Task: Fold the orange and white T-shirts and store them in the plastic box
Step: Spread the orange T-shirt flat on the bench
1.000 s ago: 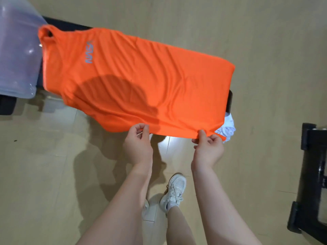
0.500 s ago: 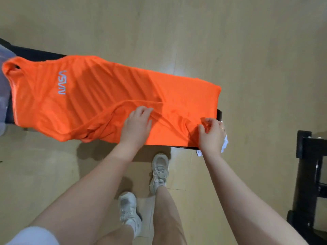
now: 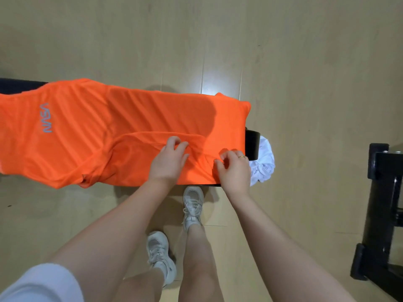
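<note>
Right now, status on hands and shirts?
Left hand and right hand both pinching orange T-shirt, spread on black bench. White T-shirt crumpled at bench end. Plastic box not in view.

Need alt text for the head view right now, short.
Both hands, left hand and right hand, pinch the orange T-shirt spread over a black bench. A crumpled white T-shirt lies at its right end.

orange T-shirt (image 3: 135, 118): matt cloth | floor (image 3: 283, 51): glossy wood | bench (image 3: 252, 142): black, smooth
</note>
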The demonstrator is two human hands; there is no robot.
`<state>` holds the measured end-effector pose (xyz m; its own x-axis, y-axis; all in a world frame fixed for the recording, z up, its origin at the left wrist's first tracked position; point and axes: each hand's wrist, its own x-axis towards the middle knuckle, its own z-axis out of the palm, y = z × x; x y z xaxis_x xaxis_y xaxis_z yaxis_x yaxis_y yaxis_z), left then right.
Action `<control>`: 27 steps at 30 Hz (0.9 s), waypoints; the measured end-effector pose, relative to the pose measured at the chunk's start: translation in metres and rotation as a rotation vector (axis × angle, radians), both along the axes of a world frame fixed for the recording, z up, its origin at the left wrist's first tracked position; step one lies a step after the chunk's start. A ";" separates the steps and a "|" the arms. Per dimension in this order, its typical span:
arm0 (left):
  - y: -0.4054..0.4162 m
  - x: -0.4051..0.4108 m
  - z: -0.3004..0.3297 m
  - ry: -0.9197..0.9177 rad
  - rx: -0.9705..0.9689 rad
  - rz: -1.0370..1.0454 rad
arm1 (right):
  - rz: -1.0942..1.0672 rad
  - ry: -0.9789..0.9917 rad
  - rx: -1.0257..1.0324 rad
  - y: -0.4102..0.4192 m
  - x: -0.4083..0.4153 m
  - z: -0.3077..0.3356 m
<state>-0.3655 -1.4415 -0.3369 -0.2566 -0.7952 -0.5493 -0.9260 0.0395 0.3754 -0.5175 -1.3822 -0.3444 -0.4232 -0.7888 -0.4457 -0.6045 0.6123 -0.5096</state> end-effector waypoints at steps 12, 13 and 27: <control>-0.011 0.025 0.008 0.023 -0.082 0.089 | 0.039 0.175 0.188 -0.034 -0.036 0.015; -0.007 0.036 0.008 0.030 -0.073 0.136 | 0.108 0.238 0.141 -0.035 -0.020 0.018; 0.054 0.214 -0.014 0.668 0.249 1.922 | 1.094 0.380 -0.341 -0.032 0.222 0.001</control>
<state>-0.1516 -1.3876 -0.3514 0.4780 -0.1712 -0.8615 0.5475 -0.7090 0.4446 -0.2956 -1.4147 -0.3438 0.4831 -0.8648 -0.1368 -0.8657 -0.4484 -0.2223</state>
